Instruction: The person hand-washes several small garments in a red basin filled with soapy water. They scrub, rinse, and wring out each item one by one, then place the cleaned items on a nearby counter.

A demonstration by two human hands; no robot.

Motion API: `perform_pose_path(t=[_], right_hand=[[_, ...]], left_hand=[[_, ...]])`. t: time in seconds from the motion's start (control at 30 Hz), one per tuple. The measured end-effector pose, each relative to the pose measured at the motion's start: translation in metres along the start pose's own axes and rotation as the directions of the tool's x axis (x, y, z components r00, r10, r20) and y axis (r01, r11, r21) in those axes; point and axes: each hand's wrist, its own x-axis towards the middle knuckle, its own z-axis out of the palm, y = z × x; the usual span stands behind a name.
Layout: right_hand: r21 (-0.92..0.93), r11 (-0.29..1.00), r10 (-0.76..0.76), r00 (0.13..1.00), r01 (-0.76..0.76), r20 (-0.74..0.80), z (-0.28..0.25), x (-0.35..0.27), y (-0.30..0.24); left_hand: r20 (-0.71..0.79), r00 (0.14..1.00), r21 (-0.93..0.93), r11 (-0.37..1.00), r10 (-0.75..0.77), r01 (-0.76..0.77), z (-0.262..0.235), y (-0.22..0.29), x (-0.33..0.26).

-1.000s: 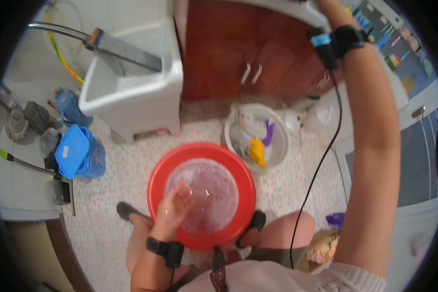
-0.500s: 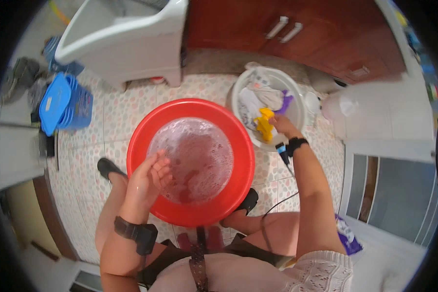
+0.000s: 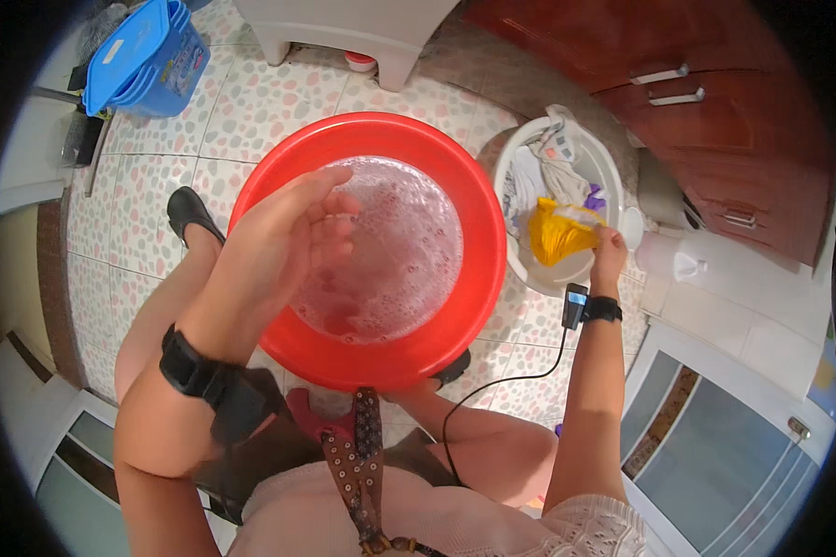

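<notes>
A large red basin (image 3: 367, 367) of sudsy, pinkish water stands on the floor between my feet. My left hand (image 3: 297, 223) hovers over its left side, palm turned inward, fingers loosely curled and apart with nothing in them. At the right, my right hand (image 3: 609, 252) pinches the edge of a yellow cloth (image 3: 559, 234) with a pale band along its top. The cloth hangs partly spread above a white tub (image 3: 613, 167). White and grey laundry (image 3: 543, 176) and a bit of purple cloth (image 3: 594, 197) lie in that tub.
Blue lidded buckets (image 3: 163, 74) stand at the far left. A white sink base (image 3: 344, 28) and reddish-brown cabinets (image 3: 715, 121) border the far side. A black cable (image 3: 502, 381) runs from the right wristband across my leg. Glass-paneled white frames (image 3: 715, 418) stand at right.
My right hand has drawn the yellow cloth out wider, toward the right. The left hand is raised higher over the basin. The whole view has shifted and turned.
</notes>
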Motion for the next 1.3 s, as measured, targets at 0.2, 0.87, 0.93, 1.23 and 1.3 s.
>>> perform_pose_path(t=[0.2,0.87,0.93,1.23,1.3], right_hand=[[0.336,0.9,-0.278,0.959,0.278,-0.05,-0.099,-0.094,-0.212],[-0.173,0.845,-0.445,0.844,0.507,0.299,-0.002,-0.263,-0.276],[-0.254,0.827,-0.423,0.854,0.501,0.303,0.017,-0.261,-0.234],[-0.393,0.875,0.007,0.805,0.282,0.593,0.122,-0.296,-0.079],[-0.486,0.784,0.051,0.741,0.386,0.67,0.133,-0.302,-0.058]], left_hand=[[0.141,0.99,0.103,0.995,-0.026,0.011,0.032,-0.028,-0.01],[0.143,0.851,0.632,0.615,0.505,-0.471,-0.026,-0.057,-0.003],[0.098,0.847,0.742,0.529,0.522,-0.412,-0.04,-0.064,-0.001],[0.218,0.97,0.938,-0.297,0.112,-0.176,-0.104,-0.124,-0.009],[0.29,0.955,0.948,-0.152,0.066,-0.278,-0.101,-0.146,0.011]])
